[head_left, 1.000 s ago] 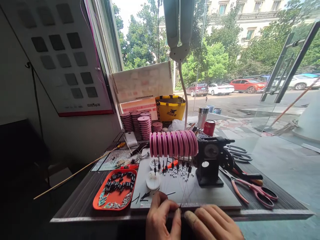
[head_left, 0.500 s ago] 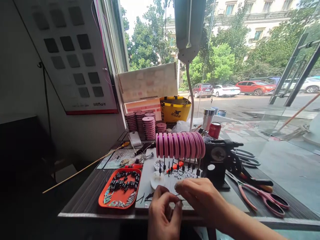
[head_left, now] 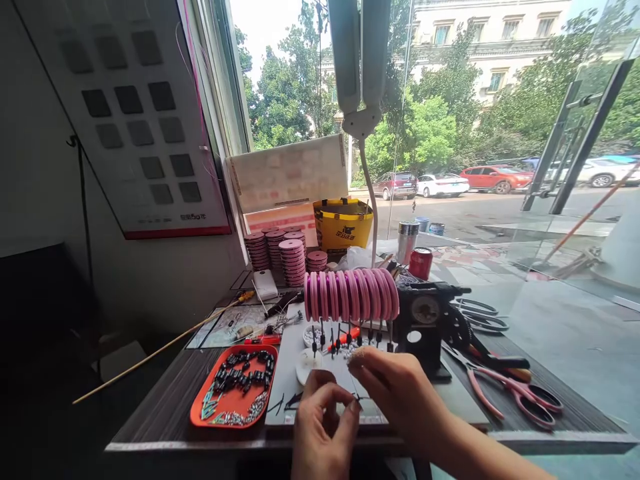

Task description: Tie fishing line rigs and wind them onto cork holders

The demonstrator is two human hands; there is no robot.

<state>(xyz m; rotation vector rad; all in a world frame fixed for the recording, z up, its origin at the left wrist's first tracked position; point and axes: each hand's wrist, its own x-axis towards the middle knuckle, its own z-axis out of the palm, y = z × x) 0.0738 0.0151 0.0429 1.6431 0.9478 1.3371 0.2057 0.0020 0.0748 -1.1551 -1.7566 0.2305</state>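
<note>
Dark piece [head_left: 358, 403]: tiny, over the board [head_left: 463, 408], toward its near edge.
Left hand [head_left: 323, 421]: thumb and finger pinching the dark piece.
Right hand [head_left: 400, 387]: beside it, fingers bunched; cannot tell what they grip.
Pink spools [head_left: 350, 297]: in a row beyond.
Orange tray [head_left: 234, 400]: left, black parts inside.

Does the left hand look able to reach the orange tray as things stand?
Likely yes: the orange tray lies uncovered left of the left hand, and nothing tall stands between them.
</note>
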